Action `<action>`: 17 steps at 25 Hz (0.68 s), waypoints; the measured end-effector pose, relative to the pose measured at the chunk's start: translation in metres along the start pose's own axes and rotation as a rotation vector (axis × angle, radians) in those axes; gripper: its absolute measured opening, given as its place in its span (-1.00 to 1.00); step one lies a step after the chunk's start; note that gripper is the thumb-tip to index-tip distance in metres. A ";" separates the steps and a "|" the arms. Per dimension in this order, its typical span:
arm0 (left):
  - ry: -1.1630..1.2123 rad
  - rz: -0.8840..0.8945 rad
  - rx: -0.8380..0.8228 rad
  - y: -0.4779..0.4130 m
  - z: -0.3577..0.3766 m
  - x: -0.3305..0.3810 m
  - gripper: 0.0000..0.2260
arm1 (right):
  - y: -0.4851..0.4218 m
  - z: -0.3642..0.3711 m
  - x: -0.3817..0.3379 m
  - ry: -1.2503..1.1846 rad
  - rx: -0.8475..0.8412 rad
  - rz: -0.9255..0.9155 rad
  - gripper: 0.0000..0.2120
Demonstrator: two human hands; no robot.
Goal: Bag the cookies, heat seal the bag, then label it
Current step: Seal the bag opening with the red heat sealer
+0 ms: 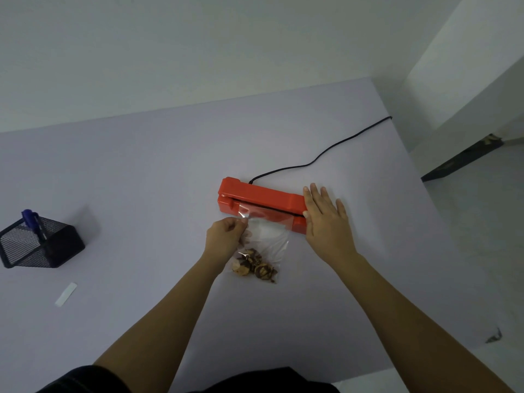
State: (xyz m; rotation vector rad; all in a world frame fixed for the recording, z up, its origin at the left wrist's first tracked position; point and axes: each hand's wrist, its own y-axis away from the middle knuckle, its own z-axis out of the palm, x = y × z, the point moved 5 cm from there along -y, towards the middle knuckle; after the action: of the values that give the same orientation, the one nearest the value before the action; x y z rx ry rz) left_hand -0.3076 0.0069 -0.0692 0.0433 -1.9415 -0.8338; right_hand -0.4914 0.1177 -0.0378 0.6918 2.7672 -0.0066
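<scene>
In the head view, our only one, the cookies (255, 266) are already in the clear plastic bag (268, 239), heaped at its near end on the worktop (141, 180); bagging we judge done.

The bag's open mouth lies in the slot of the red heat sealer (261, 198), under its arm, so sealing is the step in hand; whether the arm is pressed fully home, or a seam has formed, we cannot tell. The left hand (224, 236) has its grip clamped on the bag's near-left corner, thumb and fingertips pinching the film just below the sealer. The right hand (326, 222) lies flat on the sealer's right end, fingers straight and spread, its grip apart and holding nothing.

Labelling is left to do; a white label strip (65, 294) lies flat at the near left, well apart from the bag; beside it stands a black mesh pen holder (39, 245) with a blue marker (29, 218) in it.

As for room, the sealer sits towards the right of the worktop, its black power cord (326, 154) trailing back and right over the far-right edge; the right edge runs just beyond the right hand, so we judge there is little to spare on that side. To the left the worktop lies open between sealer and pen holder, and that is the side towards which we would draw the sealed bag; the near edge lies at the person's body, with the bag well inside it.
</scene>
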 end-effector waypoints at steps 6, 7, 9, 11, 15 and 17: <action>-0.020 0.023 0.011 -0.001 -0.002 0.003 -0.77 | 0.000 0.001 0.001 -0.001 0.001 -0.001 -0.46; -0.018 0.026 0.011 0.000 -0.002 0.003 -0.77 | 0.000 0.001 0.001 -0.003 0.004 -0.001 -0.47; -0.021 0.033 0.009 0.000 0.000 0.005 -0.79 | -0.001 0.001 0.001 -0.004 0.006 -0.003 -0.47; -0.010 0.028 0.007 0.000 -0.001 0.005 -0.78 | -0.001 0.001 0.001 0.003 0.000 -0.010 -0.46; 0.015 0.010 0.003 0.001 -0.002 0.003 -0.75 | -0.001 -0.002 0.002 0.019 -0.024 -0.037 -0.38; 0.019 0.007 0.000 0.001 -0.003 0.003 -0.75 | -0.002 -0.003 0.002 0.007 -0.044 -0.059 -0.35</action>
State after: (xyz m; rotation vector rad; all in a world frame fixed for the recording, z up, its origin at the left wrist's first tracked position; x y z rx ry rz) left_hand -0.3068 0.0048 -0.0658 0.0444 -1.9225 -0.8265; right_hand -0.4953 0.1171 -0.0355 0.6007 2.7847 0.0443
